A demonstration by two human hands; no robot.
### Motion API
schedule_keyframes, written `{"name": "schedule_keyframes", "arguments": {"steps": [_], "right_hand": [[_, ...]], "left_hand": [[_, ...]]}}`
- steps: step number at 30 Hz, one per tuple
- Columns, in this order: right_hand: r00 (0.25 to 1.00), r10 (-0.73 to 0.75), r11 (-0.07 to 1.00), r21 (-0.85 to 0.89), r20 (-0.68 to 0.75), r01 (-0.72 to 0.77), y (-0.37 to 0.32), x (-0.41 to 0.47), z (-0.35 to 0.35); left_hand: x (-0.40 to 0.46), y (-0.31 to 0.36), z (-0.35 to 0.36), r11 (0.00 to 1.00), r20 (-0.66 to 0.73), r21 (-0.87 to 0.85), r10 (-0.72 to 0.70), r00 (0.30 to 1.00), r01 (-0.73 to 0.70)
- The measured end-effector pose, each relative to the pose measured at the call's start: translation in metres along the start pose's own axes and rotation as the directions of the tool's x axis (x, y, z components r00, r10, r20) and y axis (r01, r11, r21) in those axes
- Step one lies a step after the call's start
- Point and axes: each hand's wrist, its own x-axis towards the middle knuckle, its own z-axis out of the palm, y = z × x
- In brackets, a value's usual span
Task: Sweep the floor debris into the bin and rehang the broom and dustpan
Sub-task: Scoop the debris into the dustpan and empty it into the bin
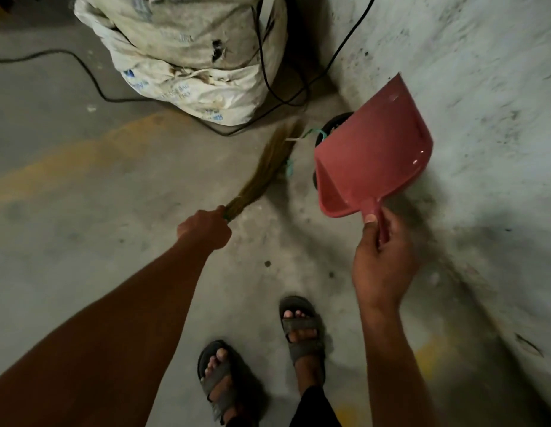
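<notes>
We see the left hand (204, 228) with its fingers wrapped tight round the bound end of the broom (263, 167), whose straw bristles reach forward over the concrete floor (83, 211) and blur at the tips. The right hand (380, 257) pinches the handle of the red dustpan (372, 149), thumb on top, holding it raised and tilted beside the wall (483, 103). The pan hides most of a dark round bin (337, 123) behind it; we cannot tell what lies inside. A white sack (188, 57), cut off at the top, stands behind, with black cables (268, 84) trailing across it.
</notes>
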Motion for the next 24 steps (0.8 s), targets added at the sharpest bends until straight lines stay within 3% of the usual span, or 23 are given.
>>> {"name": "schedule_keyframes", "arguments": {"steps": [6,11,19,24], "right_hand": [[0.986,0.156,0.985,0.069,0.057,-0.160,0.048,-0.086,0.007],[0.915,0.362,0.930,-0.002,0.176,-0.368,0.115,-0.135,0.012],[0.829,0.472,0.875,-0.043,0.301,-0.483,0.204,-0.101,0.048],[0.821,0.479,0.865,-0.007,0.311,-0.502,0.245,-0.055,0.086]], "left_hand": [[-0.055,-0.079,0.069,1.000,0.061,0.015,0.005,0.998,-0.006],[-0.093,-0.127,0.117,0.996,-0.043,-0.086,0.003,0.999,-0.007],[-0.037,-0.094,0.135,0.983,-0.171,-0.180,-0.068,0.983,0.037],[0.027,-0.061,0.147,0.992,-0.131,-0.124,-0.030,0.991,0.013]]}}
